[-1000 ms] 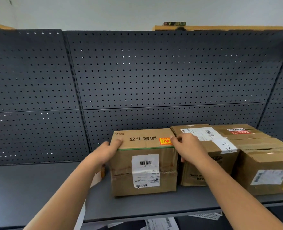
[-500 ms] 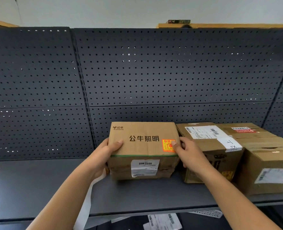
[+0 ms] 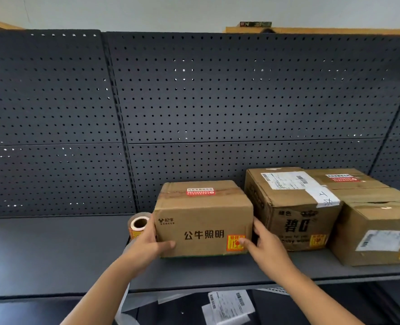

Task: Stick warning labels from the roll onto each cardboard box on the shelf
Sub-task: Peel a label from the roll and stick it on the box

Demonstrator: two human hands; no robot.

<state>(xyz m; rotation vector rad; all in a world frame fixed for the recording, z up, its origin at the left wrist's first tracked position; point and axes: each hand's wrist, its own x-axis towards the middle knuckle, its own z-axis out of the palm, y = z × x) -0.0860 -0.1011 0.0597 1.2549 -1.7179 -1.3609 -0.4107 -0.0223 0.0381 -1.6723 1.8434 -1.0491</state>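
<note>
Dark grey metal shelf (image 3: 41, 254) with cardboard boxes sitting right on it: a middle box (image 3: 203, 221), a taller box (image 3: 290, 207) just right of it, then a right box (image 3: 379, 231) with a far box (image 3: 349, 180) behind it. The label roll (image 3: 139, 225) is tucked just left of the middle box.

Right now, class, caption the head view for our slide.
Left hand and right hand hold a labelled cardboard box on the shelf beside the roll.

A stockroom or parcel store is suggested; a dark metal shelf (image 3: 53, 249) is backed by perforated steel panels (image 3: 241, 90) of the kind used in shop racking; taped cardboard boxes (image 3: 203, 219) are stood along it; barcoded shipping labels (image 3: 285, 180) are stuck on them; loose printed slips (image 3: 227, 306) are seen on the level below.
</note>
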